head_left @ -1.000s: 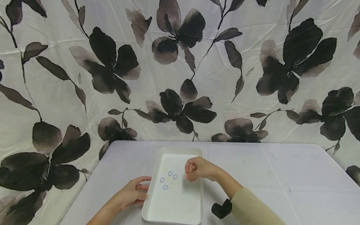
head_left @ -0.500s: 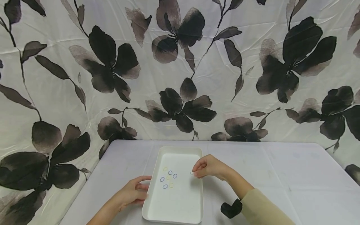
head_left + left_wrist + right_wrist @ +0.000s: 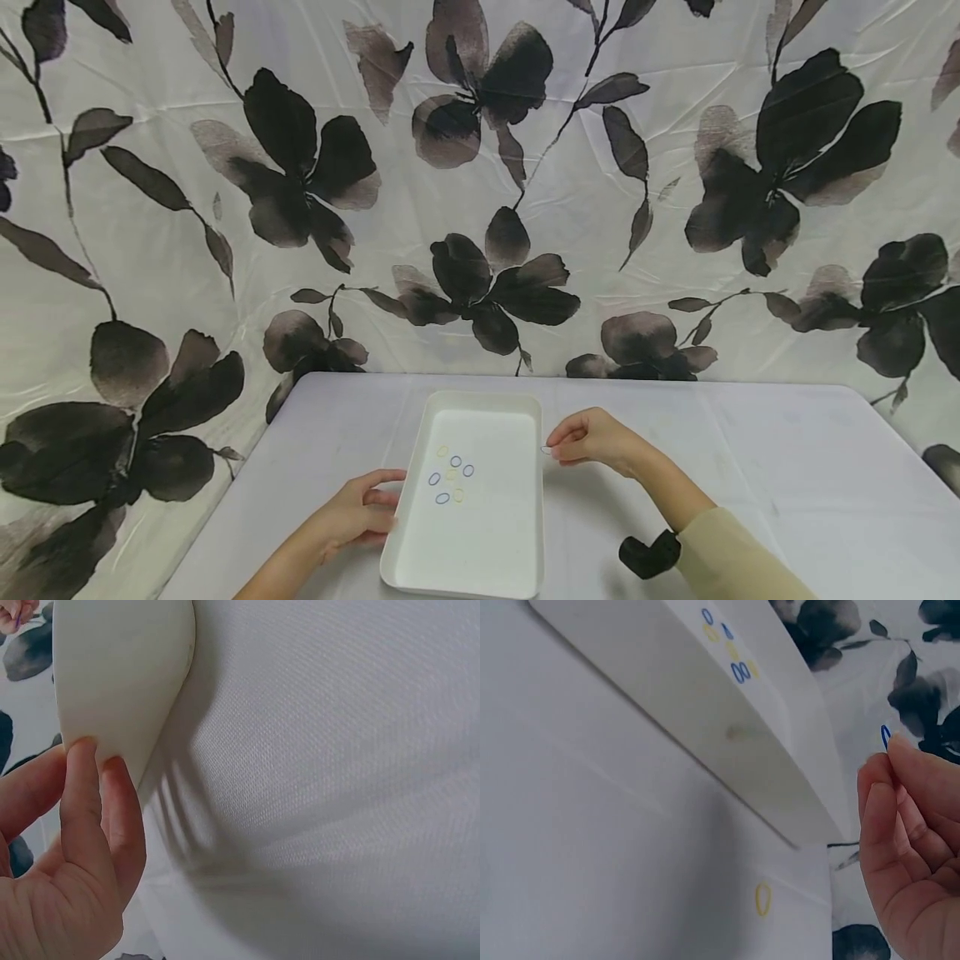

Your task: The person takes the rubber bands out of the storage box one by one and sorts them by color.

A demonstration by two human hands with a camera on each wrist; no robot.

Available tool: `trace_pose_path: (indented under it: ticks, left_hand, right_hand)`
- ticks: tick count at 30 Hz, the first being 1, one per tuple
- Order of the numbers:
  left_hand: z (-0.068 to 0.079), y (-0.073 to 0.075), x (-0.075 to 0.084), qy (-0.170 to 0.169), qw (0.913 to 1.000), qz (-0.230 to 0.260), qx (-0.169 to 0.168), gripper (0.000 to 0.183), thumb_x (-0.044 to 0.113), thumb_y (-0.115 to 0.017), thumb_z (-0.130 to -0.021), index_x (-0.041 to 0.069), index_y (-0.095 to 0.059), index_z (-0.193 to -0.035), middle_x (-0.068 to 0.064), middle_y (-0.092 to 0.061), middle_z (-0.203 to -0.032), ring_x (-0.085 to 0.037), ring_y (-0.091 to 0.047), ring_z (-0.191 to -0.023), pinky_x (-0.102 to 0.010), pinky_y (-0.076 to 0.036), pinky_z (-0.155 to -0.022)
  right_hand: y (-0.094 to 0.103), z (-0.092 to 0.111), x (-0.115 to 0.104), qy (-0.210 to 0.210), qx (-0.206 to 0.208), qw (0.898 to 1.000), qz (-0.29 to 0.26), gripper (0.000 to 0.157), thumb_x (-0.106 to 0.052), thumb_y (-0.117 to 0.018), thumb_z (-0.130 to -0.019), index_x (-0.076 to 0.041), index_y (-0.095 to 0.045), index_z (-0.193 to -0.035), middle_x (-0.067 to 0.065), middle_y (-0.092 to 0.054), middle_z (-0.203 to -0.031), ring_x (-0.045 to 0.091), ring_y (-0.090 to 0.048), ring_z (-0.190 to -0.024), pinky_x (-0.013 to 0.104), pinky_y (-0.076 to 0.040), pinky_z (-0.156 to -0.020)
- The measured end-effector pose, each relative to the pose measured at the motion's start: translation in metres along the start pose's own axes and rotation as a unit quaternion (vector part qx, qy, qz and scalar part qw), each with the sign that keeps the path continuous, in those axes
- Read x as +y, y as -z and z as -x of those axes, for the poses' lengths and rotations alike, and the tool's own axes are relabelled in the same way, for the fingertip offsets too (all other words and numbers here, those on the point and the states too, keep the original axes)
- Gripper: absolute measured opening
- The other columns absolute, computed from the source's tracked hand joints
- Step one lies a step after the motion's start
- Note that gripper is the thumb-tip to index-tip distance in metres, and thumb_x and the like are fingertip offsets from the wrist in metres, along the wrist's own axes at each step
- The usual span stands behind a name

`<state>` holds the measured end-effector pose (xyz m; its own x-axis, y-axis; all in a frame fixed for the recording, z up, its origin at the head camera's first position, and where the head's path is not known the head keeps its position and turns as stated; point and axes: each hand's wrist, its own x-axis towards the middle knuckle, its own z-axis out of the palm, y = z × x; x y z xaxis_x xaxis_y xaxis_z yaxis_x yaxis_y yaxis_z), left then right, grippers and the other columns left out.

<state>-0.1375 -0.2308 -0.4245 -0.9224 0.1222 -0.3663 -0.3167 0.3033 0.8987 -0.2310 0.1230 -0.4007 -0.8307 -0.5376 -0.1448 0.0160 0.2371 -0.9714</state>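
Observation:
My right hand [image 3: 596,437] pinches a small blue rubber band [image 3: 886,737] between thumb and fingertips, just outside the right rim of a white tray [image 3: 465,550]. The fingers of my left hand [image 3: 352,512] touch the tray's outer left wall; in the left wrist view their tips press against the white side [image 3: 124,667]. On the tray floor lie several loose blue rubber bands [image 3: 442,498] and 3 yellow rubber bands [image 3: 458,495], flat and grouped left of the middle. In the right wrist view, another yellow rubber band [image 3: 763,898] lies on the white cloth outside the tray.
A white cloth [image 3: 735,467] covers the table under the tray. Behind it hangs a white curtain with dark flowers [image 3: 495,292]. A black strap-like piece [image 3: 649,554] shows by the right sleeve [image 3: 738,554].
My right hand has moved right and slightly away from me, from above the tray to beyond its right rim, carrying the band. My left hand stays at the tray's left side.

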Motion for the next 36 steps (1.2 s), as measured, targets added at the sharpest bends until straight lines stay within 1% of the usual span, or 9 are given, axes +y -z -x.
trace_pose_path:
  ticks: [5, 12, 17, 23, 28, 32, 36]
  left_hand:
    - [0.0, 0.0, -0.001, -0.007, 1.0, 0.003, 0.0, 0.069, -0.01, -0.066, -0.073, -0.004, -0.038, -0.136, -0.015, -0.06, -0.104, -0.02, -0.061, -0.077, -0.033, -0.054, -0.062]
    - [-0.001, 0.005, -0.004, -0.022, 0.9992, 0.015, -0.03, 0.07, -0.008, -0.065, -0.074, -0.006, -0.035, -0.138, -0.015, -0.06, -0.107, -0.02, -0.061, -0.081, -0.033, -0.054, -0.065]
    - [-0.004, 0.006, -0.007, -0.023, 0.9991, 0.017, -0.033, 0.071, -0.008, -0.066, -0.074, -0.005, -0.035, -0.138, -0.014, -0.06, -0.108, -0.02, -0.061, -0.083, -0.034, -0.054, -0.067]
    - [-0.004, 0.008, -0.008, -0.02, 0.9991, 0.019, -0.033, 0.072, -0.008, -0.067, -0.074, -0.005, -0.035, -0.138, -0.015, -0.06, -0.107, -0.02, -0.061, -0.083, -0.034, -0.054, -0.066]
    - [-0.003, 0.009, -0.008, -0.023, 0.9987, 0.023, -0.039, 0.071, -0.008, -0.066, -0.074, -0.006, -0.034, -0.137, -0.016, -0.059, -0.108, -0.02, -0.061, -0.082, -0.033, -0.054, -0.065]
    - [-0.002, 0.009, -0.008, -0.021, 0.9988, 0.019, -0.039, 0.071, -0.008, -0.067, -0.074, -0.005, -0.035, -0.137, -0.016, -0.06, -0.107, -0.02, -0.061, -0.081, -0.033, -0.053, -0.064]
    - [-0.002, 0.008, -0.004, -0.016, 0.9992, 0.014, -0.035, 0.07, -0.009, -0.066, -0.074, -0.005, -0.036, -0.137, -0.016, -0.06, -0.108, -0.02, -0.061, -0.08, -0.033, -0.054, -0.064]
  right_hand:
    - [0.009, 0.006, 0.003, -0.005, -0.002, 1.0, 0.003, 0.02, 0.004, -0.065, -0.081, 0.016, -0.062, -0.096, 0.01, -0.068, -0.081, 0.021, -0.066, -0.079, 0.037, -0.054, -0.074]
    - [0.013, 0.015, 0.015, -0.036, -0.009, 0.999, 0.015, 0.018, 0.003, -0.065, -0.081, 0.013, -0.063, -0.096, 0.014, -0.068, -0.085, 0.015, -0.063, -0.075, 0.034, -0.055, -0.072]
    - [0.011, 0.019, 0.028, -0.049, -0.003, 0.999, 0.018, 0.017, 0.004, -0.067, -0.079, 0.012, -0.064, -0.093, 0.008, -0.067, -0.079, 0.013, -0.062, -0.072, 0.031, -0.055, -0.069]
    - [0.005, 0.02, 0.044, -0.053, 0.004, 0.998, 0.035, 0.013, 0.005, -0.068, -0.077, 0.011, -0.065, -0.089, 0.009, -0.067, -0.076, 0.013, -0.061, -0.065, 0.027, -0.054, -0.062]
    - [0.002, 0.019, 0.055, -0.056, 0.01, 0.997, 0.045, 0.01, 0.006, -0.067, -0.078, 0.01, -0.066, -0.087, 0.006, -0.066, -0.071, 0.012, -0.061, -0.062, 0.025, -0.053, -0.058]
    - [0.001, 0.018, 0.058, -0.051, 0.013, 0.997, 0.056, 0.009, 0.006, -0.067, -0.078, 0.009, -0.066, -0.086, 0.005, -0.066, -0.071, 0.011, -0.059, -0.06, 0.024, -0.051, -0.056]
    - [0.001, 0.017, 0.056, -0.036, 0.012, 0.997, 0.073, 0.009, 0.006, -0.067, -0.077, 0.01, -0.066, -0.085, 0.004, -0.064, -0.069, 0.011, -0.056, -0.059, 0.024, -0.049, -0.055]
